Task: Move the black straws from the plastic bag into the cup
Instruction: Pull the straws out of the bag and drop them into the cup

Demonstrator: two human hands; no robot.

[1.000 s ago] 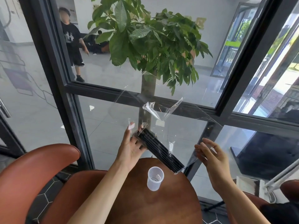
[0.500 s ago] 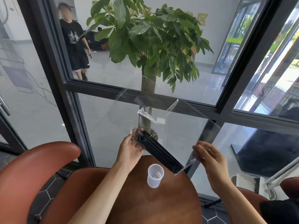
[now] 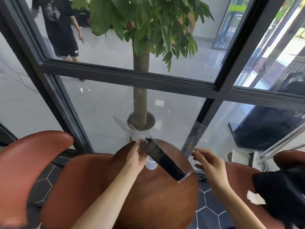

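1. The round table (image 3: 148, 204) is below both hands.
2. The plastic bag (image 3: 186, 176) wraps the black straws (image 3: 162, 160). The bundle slants from far-left to near-right, over the cup (image 3: 151, 164).
3. The left hand (image 3: 136, 157) pinches the far end.
4. The right hand (image 3: 209, 164) is open and empty, just right of the near end.

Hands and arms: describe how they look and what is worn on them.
Both forearms are bare up to the frame edge, with no sleeves showing. The left hand and right hand carry no gloves, and no rings, watch or bands are visible. Fingernails look short and unpainted.
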